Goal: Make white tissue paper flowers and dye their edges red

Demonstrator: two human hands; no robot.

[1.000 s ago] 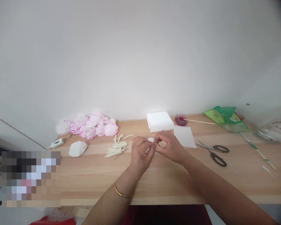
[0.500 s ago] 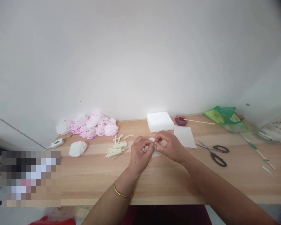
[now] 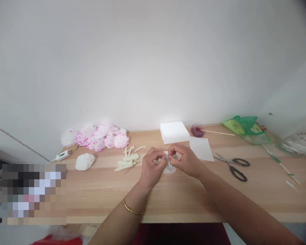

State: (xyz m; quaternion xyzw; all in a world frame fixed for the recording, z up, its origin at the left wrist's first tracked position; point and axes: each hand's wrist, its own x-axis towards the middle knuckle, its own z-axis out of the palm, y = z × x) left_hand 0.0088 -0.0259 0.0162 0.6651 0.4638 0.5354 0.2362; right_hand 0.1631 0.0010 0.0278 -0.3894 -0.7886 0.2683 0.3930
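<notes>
While both hands meet over the middle of the wooden table (image 3: 97, 194), the left hand (image 3: 153, 166) and the right hand (image 3: 186, 160) each pinch the same small piece of white tissue paper (image 3: 169, 167) between thumb and fingertips, the other fingers curled in. That paper hangs between the two hands, just above the tabletop, in front of the white tissue stack (image 3: 174, 132) that sits at the table's back edge. A gold bangle (image 3: 132, 209) circles the left wrist. Just right of the stack lies a loose white sheet (image 3: 201, 148), and behind that sheet a small dish of dark red colour (image 3: 197, 130) holds a thin wooden stick (image 3: 216, 132). Black-handled scissors (image 3: 233, 165) lie farther right of the stack, with a green plastic bag (image 3: 244, 127) beyond them. Left of the stack are a pile of pale cut sticks (image 3: 126, 162), a cluster of pink-and-white paper flowers (image 3: 99, 136), one plain white paper flower (image 3: 84, 161) and a small white tool (image 3: 61, 156).
</notes>
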